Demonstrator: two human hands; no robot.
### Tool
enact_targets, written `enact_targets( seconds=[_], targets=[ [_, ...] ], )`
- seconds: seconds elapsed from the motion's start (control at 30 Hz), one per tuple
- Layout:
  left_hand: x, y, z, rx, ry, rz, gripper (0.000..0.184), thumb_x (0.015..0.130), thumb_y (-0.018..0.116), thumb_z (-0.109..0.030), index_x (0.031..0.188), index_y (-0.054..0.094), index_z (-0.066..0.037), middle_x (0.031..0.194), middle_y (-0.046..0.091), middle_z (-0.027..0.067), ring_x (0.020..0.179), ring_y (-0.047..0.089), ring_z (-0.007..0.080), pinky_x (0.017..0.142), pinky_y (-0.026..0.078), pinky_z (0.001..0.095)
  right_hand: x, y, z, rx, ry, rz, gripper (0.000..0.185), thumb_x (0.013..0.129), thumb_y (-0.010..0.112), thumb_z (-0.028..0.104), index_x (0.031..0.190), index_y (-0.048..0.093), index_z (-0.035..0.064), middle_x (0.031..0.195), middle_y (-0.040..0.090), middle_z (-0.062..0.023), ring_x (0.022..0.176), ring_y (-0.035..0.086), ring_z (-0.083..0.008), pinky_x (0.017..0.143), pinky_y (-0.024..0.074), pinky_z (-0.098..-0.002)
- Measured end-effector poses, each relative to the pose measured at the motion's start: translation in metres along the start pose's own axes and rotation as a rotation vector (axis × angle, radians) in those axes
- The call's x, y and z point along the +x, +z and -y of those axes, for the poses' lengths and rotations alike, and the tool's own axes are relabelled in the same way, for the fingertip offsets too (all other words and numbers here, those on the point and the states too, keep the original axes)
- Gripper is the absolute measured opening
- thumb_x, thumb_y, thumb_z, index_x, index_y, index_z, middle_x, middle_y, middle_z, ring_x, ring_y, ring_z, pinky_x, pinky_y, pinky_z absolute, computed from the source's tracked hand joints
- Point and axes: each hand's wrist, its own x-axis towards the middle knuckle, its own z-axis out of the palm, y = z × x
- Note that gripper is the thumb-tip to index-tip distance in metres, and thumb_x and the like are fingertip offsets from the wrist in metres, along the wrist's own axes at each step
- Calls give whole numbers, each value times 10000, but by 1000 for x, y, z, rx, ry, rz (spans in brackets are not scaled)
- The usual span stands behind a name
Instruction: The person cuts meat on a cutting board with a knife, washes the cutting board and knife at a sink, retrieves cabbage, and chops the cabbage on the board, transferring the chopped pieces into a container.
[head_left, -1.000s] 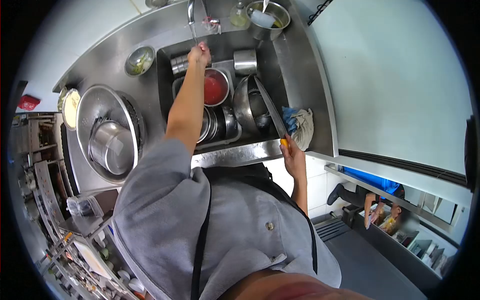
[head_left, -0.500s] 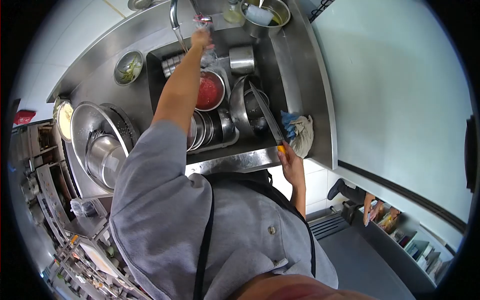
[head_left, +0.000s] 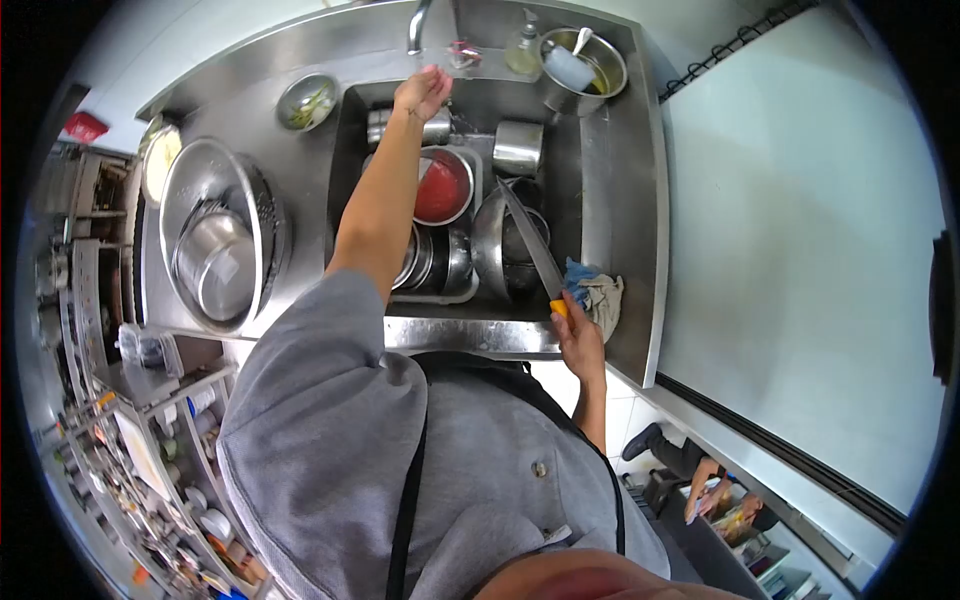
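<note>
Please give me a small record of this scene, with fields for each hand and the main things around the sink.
left hand: near the tap, nothing visible in its grip
right hand: holding a knife by its yellow handle
blade: over the sink
in sink: container of red contents, metal cookware
left counter: large metal bowl holding a smaller pot
right front corner: pale cloth
back right: bottle
</note>
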Motion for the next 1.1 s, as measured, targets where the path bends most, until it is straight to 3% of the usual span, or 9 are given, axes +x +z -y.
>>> enact_targets(
  seconds=[0.1,0.23,0.3,0.47,0.57,0.63,0.7,0.8,1.1],
  targets=[
    [-46,3,-26,367,15,61,268,954,541,-53,1220,568,-37,877,610,68,825,609,203,911,531,371,0,-2,18,-71,-22,35,448,961,614,246,1372,552,79,1019,697,-245,933,689,-403,792,534,-424],
    [-162,-15,-32,1162,434,165,540,906,670,-152,1380,493,37,1273,631,213,1153,612,292,1006,453,377,1,19,32,-281,-185,-173,469,928,662,244,1369,559,125,972,703,-216,845,687,-402,714,535,-458],
    [-183,-72,-24,1405,403,287,417,918,658,-164,1297,588,-4,1150,688,177,1108,625,250,960,469,349,-3,28,46,-413,-333,-348,483,904,696,252,1357,575,138,903,690,-178,764,669,-394,660,526,-449],
    [-358,-201,-28,1287,342,397,279,928,659,-156,1146,665,17,1082,703,149,1006,664,200,899,523,348,-1,75,89,-206,-621,-441,480,907,706,231,1357,578,123,818,659,-126,672,661,-247,589,507,-381],
    [-461,-304,-30,1349,361,300,232,950,634,-137,1167,688,-73,1077,722,105,929,679,190,812,542,348,-42,101,151,639,-200,131,464,965,636,216,1388,526,59,774,637,-81,587,594,-119,505,458,-254],
    [-533,-351,-61,1197,223,139,239,936,637,-109,1161,687,-48,1010,727,171,945,702,231,798,553,341,-64,147,186,902,-12,103,427,1006,528,218,1374,461,12,721,599,-81,485,511,-101,410,399,-230],
    [-598,-406,-88,1063,-69,-251,360,888,672,-118,1238,639,-37,1112,691,221,1008,683,275,855,545,381,-80,178,204,827,-284,488,289,1040,460,316,1192,471,70,664,558,-94,444,510,-156,359,411,-276],
    [-680,-492,-105,1159,390,-473,466,871,692,-147,1314,581,-55,1146,681,225,1077,661,321,918,526,399,-125,255,274,822,-330,761,267,1052,435,338,1073,464,73,637,530,-83,411,478,-158,346,392,-276],
    [-800,-698,-137,873,216,-1088,412,853,715,-229,1201,649,-20,1018,722,178,933,695,249,831,537,361,-222,482,406,254,-330,1341,143,1036,489,209,1051,479,67,668,511,-30,471,489,-79,416,414,-227]
  ],
)
